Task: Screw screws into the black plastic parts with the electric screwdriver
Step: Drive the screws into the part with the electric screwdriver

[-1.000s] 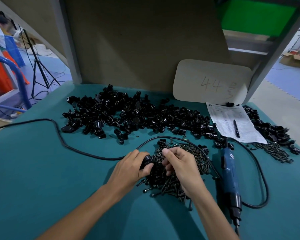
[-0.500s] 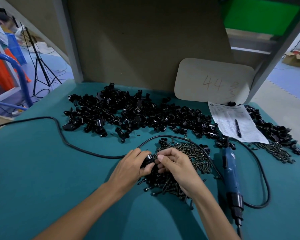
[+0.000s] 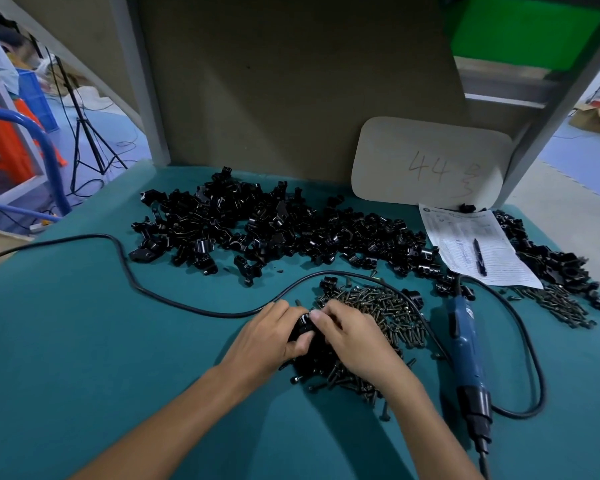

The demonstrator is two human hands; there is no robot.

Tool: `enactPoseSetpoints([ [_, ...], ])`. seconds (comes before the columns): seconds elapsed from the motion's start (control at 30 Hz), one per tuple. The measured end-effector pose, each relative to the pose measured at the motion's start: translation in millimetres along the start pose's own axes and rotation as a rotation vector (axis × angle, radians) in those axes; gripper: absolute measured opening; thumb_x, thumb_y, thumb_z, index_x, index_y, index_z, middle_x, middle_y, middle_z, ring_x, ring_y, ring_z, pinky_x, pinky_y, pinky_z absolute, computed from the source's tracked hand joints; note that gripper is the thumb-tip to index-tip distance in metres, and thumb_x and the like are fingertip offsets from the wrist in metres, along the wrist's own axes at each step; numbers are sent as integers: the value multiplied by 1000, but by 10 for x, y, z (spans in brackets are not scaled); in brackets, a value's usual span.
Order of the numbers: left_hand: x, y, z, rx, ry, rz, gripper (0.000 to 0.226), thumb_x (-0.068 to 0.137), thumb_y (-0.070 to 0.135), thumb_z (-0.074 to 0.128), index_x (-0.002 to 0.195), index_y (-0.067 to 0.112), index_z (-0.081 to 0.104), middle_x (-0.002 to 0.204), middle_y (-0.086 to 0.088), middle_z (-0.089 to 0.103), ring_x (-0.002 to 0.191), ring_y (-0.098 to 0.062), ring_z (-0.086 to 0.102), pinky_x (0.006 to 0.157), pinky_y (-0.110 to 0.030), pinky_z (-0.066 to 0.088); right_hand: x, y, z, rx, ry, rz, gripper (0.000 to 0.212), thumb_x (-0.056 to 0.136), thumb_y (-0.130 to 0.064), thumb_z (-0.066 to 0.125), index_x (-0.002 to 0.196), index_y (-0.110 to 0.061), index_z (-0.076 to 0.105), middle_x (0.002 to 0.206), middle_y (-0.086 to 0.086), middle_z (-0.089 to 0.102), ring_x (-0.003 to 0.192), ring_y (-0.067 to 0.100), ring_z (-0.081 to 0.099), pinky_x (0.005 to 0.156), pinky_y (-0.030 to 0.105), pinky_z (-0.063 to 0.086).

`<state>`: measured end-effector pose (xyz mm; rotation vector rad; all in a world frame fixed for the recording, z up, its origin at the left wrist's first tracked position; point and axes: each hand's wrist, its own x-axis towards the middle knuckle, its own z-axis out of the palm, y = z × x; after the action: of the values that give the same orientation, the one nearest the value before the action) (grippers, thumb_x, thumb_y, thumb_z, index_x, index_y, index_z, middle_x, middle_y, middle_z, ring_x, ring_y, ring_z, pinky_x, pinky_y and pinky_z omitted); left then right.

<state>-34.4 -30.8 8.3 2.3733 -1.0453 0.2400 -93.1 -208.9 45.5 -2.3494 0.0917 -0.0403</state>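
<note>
Both hands (image 3: 267, 336) around black part (image 3: 303, 323)

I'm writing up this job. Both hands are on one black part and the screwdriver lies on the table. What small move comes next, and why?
Probably the right hand should reach right for the electric screwdriver. The left hand grips the black part, the right hand pinches at its top, perhaps seating a hidden screw, and the electric screwdriver lies untouched beside the screw pile.

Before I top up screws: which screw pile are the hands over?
The screw pile left of the blue screwdriver, under the right hand; the other pile lies beside the paper.
</note>
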Motion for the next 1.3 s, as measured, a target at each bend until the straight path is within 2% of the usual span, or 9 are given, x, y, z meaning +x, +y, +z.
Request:
enactPoseSetpoints([
  [0.17,-6,11,-10,20,34,28,36,95,38,52,117,13,65,94,3,55,83,-11,49,67,-22,44,-12,-93,-75,-127,-68,-14,43,107,-52,37,78,-23,52,71,-4,59,64,12,55,63,38,46],
  [0.27,-4,-2,0,10,36,3,38,97,44,49,117,15,63,96,7,54,86,-9,48,70,-19,38,-81,-85,-234,-193,-19,46,40,103,-61,34,87,-31,54,75,-7,63,65,9,60,57,28,47],
  [0.37,-9,-14,27,-7,86,-54,40,96,51,43,111,18,61,91,13,46,81,-6,44,67,-17,33,-338,160,-513,-209,260,170,43,98,-60,37,111,-26,61,92,-9,65,84,9,64,71,26,51],
  [0.47,1,-31,58,0,115,-72,37,93,53,49,105,20,59,87,12,44,77,-7,44,64,-19,35,-732,539,-809,-420,518,412,59,96,-56,53,134,-12,55,128,17,57,118,37,51,98,48,42],
  [0.6,7,-38,90,3,103,-49,32,96,52,49,101,22,57,86,13,46,76,-8,45,63,-21,38,-939,812,-969,-437,258,714,79,93,-65,56,148,-11,36,127,17,63,117,38,59,90,45,46],
  [0.7,-14,-46,94,5,120,-49,31,96,51,49,99,22,57,85,12,47,74,-9,46,61,-23,40,-929,914,-1047,-128,287,719,81,89,-54,71,149,-10,38,121,12,66,112,34,62,87,42,48],
  [0.8,-8,-47,92,26,133,-34,31,96,50,50,99,21,58,85,12,47,74,-9,47,59,-24,43,-897,1005,-1052,460,433,660,42,95,-30,70,125,-2,61,109,19,71,92,27,66,83,42,51],
  [0.97,3,-35,88,40,128,-13,37,96,54,45,99,21,60,86,12,51,75,-9,49,58,-25,46,-747,837,-942,1155,560,480,34,94,-37,64,116,-11,60,102,14,77,88,20,73,83,37,51],
  [1.3,-11,-4,79,70,209,104,31,89,44,55,91,16,67,78,9,59,69,-10,57,48,-24,47,-372,638,-543,1417,547,419,82,79,-75,49,130,-12,56,100,10,67,79,14,62,57,24,55],
])
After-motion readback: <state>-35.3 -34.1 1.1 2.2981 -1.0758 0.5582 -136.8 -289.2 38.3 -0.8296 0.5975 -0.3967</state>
